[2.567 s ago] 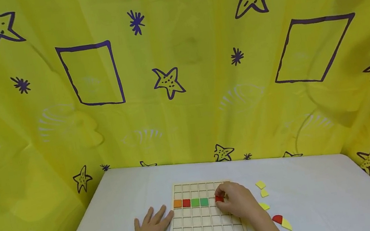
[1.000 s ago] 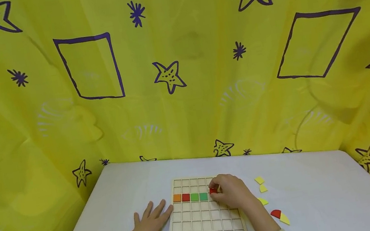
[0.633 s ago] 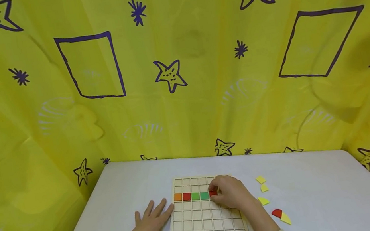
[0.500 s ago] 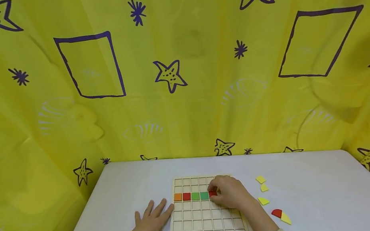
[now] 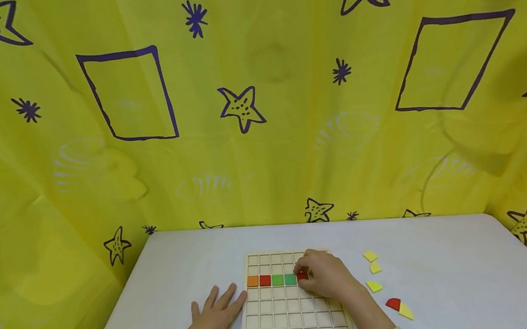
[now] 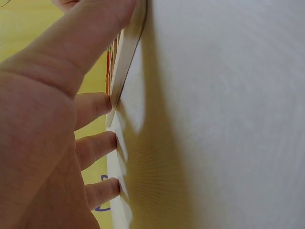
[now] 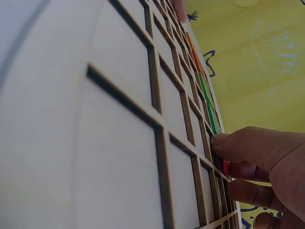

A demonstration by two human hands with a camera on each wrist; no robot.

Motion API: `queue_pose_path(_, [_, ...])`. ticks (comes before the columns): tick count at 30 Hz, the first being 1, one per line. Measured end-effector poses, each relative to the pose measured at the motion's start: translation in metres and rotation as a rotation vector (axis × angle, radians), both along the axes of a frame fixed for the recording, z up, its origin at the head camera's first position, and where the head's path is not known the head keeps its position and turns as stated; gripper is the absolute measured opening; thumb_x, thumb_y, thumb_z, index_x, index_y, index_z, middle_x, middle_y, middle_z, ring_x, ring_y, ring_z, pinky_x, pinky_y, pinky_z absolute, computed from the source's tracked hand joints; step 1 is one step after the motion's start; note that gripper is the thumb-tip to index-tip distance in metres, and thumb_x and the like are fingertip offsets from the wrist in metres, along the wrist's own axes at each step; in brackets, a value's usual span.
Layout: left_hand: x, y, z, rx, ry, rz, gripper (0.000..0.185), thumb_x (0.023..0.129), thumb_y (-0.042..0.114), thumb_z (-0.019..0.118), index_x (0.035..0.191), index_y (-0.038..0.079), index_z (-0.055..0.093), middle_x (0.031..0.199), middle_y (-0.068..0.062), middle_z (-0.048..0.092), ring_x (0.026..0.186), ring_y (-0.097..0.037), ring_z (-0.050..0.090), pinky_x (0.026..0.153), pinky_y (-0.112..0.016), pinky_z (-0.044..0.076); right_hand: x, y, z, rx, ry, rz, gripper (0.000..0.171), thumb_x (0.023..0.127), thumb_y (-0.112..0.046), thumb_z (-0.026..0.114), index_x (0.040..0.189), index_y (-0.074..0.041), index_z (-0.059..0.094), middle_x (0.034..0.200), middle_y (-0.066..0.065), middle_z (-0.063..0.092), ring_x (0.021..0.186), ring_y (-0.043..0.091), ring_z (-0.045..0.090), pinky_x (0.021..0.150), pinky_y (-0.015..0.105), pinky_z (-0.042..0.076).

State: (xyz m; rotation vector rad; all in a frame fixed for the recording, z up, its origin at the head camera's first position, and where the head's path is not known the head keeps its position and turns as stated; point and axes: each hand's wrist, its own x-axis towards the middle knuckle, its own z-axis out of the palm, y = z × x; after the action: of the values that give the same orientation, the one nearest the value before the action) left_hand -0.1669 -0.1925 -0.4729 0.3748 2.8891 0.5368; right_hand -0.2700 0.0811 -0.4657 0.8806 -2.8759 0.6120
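Observation:
A wooden grid board [image 5: 288,321] lies on the white table [image 5: 458,283]. Its second row holds an orange tile [image 5: 252,281], a red tile [image 5: 264,280] and two green tiles [image 5: 283,280]. My right hand [image 5: 306,272] pinches another red tile [image 5: 302,277] in the cell just right of the green ones; the right wrist view shows the red tile [image 7: 224,167] between thumb and fingers [image 7: 248,145]. My left hand [image 5: 216,321] lies flat on the table against the board's left edge, thumb at its near corner. In the left wrist view its fingers [image 6: 97,145] touch the board edge [image 6: 126,52].
Loose pieces lie right of the board: three yellow ones [image 5: 370,255], [image 5: 375,267], [image 5: 374,285], then a red quarter round [image 5: 393,304] beside another yellow piece [image 5: 406,311]. A yellow cloth with purple stars [image 5: 254,103] hangs round the table's back and sides.
My right hand has carried the red tile one cell to the left, so it now sits beside the second green tile. The left hand has stayed put.

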Motion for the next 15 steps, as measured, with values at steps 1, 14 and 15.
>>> queue_pose_path(1, [0.000, 0.000, 0.000, -0.001, -0.002, 0.001, 0.105, 0.050, 0.077, 0.058, 0.140, 0.030, 0.030, 0.149, -0.002, 0.022, 0.137, -0.039, 0.008, 0.093, -0.074, -0.002, 0.000, 0.000, 0.000, 0.001, 0.004, -0.001, 0.015, 0.074, -0.024, 0.068, 0.088, -0.023, 0.069, 0.082, -0.011, 0.058, 0.073, 0.006, 0.051, 0.062, 0.027, 0.041])
queue_pose_path(14, [0.001, 0.001, 0.002, 0.013, 0.010, -0.006, 0.105, 0.051, 0.076, 0.058, 0.140, 0.029, 0.030, 0.150, -0.003, 0.022, 0.137, -0.039, 0.007, 0.093, -0.074, -0.002, 0.003, 0.011, 0.008, -0.018, -0.014, -0.053, 0.020, 0.073, -0.024, 0.067, 0.093, -0.022, 0.068, 0.089, -0.011, 0.061, 0.081, 0.011, 0.056, 0.069, 0.031, 0.045])
queue_pose_path(15, [0.001, 0.001, 0.002, 0.010, 0.006, -0.004, 0.105, 0.051, 0.076, 0.058, 0.140, 0.029, 0.029, 0.150, -0.002, 0.021, 0.137, -0.039, 0.007, 0.093, -0.074, -0.002, 0.003, 0.013, 0.008, -0.019, -0.015, -0.066, 0.020, 0.073, -0.024, 0.067, 0.093, -0.023, 0.068, 0.089, -0.012, 0.060, 0.080, 0.010, 0.055, 0.069, 0.030, 0.045])
